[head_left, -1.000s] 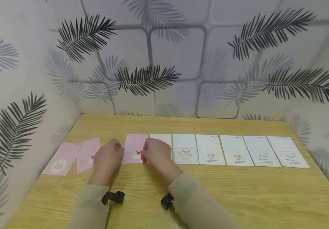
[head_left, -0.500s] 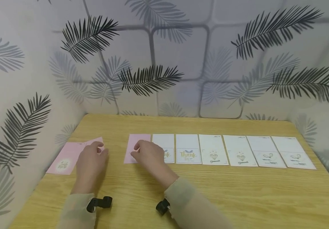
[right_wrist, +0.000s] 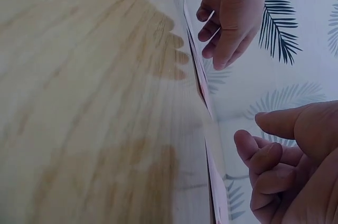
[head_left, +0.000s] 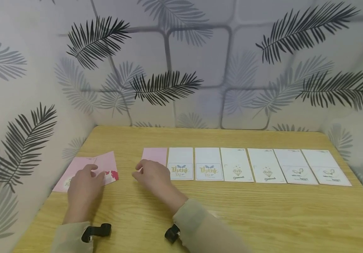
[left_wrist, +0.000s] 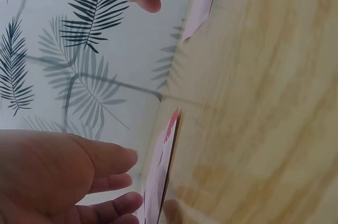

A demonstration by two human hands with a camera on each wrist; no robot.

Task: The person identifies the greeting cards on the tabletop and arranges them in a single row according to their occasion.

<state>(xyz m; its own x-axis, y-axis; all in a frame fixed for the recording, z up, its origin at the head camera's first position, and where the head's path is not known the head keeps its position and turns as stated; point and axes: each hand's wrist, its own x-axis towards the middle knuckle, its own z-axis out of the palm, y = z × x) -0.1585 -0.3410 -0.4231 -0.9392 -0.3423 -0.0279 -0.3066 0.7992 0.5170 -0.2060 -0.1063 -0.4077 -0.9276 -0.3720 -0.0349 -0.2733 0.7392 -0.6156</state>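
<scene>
My left hand (head_left: 85, 184) hovers over two overlapping pink cards at the table's left. One is the leftmost card (head_left: 64, 177), with a pale round print partly hidden by the hand; the other is a tilted card (head_left: 108, 162) with a red patch. In the left wrist view, its loosely bent fingers hold nothing, and a pink card (left_wrist: 157, 174) lies just past them. My right hand (head_left: 153, 177) is over the pink card (head_left: 154, 154) at the left end of the row, covering its lower part. The right wrist view shows its thumb and loosely curled fingers apart, gripping nothing.
Rightward along the row lie two "Thank you" cards (head_left: 180, 171), two diamond-print cards (head_left: 237, 172) and two cards with a leafy print (head_left: 299, 172). Patterned walls (head_left: 197, 52) close off the wooden table (head_left: 200, 218) at the back and sides.
My left hand has moved left from beside the row's pink card to the two pink cards. My right hand has left that card's lower right corner and shifted left and nearer.
</scene>
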